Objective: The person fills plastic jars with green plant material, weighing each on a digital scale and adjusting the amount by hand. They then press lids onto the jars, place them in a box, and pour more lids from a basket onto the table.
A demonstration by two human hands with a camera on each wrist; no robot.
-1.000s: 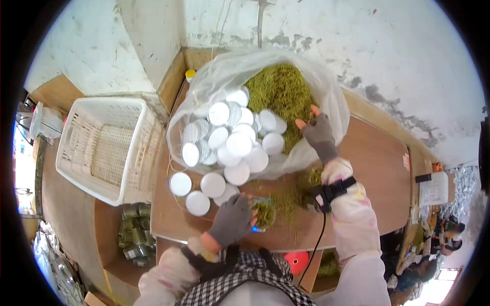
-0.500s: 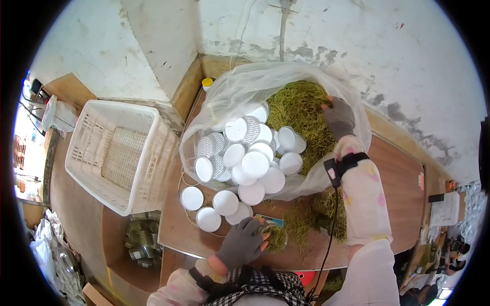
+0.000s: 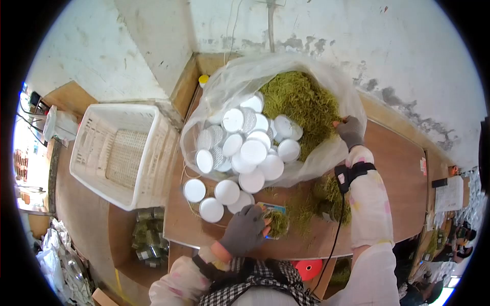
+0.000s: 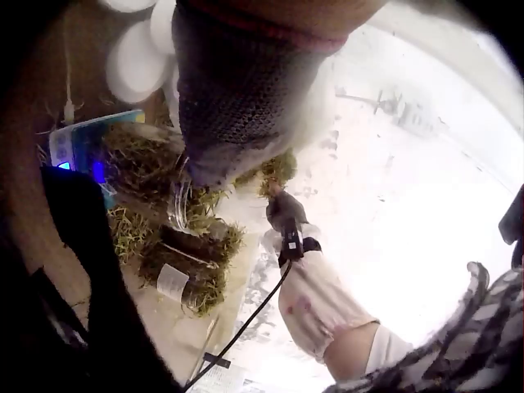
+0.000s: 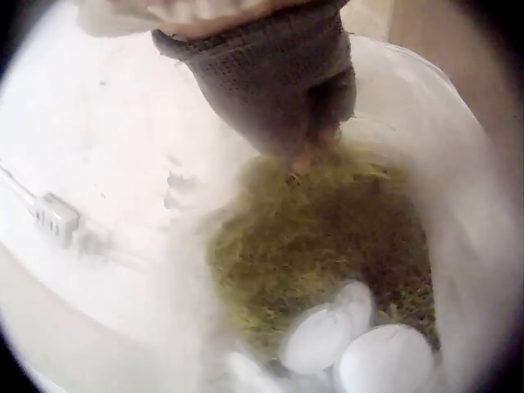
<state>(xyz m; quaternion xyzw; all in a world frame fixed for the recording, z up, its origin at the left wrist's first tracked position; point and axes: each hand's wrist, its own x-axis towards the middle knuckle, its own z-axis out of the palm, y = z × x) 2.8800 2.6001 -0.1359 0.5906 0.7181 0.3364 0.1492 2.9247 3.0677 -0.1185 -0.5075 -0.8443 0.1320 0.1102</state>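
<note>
Fingers of my gloved left hand (image 3: 244, 230) curl round the side of a clear jar (image 3: 278, 225) filled with green, dried, stringy plant. A light blue device with lit blue digits (image 4: 98, 139) lies right by that jar in the left wrist view. My gloved right hand (image 3: 350, 132) reaches into a big clear plastic bag (image 3: 352, 97), fingertips at the right edge of the dried plant heap (image 3: 298, 102). From the right wrist view, I cannot tell whether those fingers pinch any strands. White-lidded containers (image 3: 253, 152) are heaped beside the plant, several spilling onto the table.
Another plant-filled jar (image 4: 176, 278) with a white label lies among loose strands on the table. A white plastic crate (image 3: 148, 153) stands left of the brown table (image 3: 388, 168). Below it, a cardboard box (image 3: 122, 250) holds filled jars. A black cable runs from my right wrist.
My right hand has moved from the middle of the plant heap to its right edge. My left hand stays at the jar. The head view has shifted.
</note>
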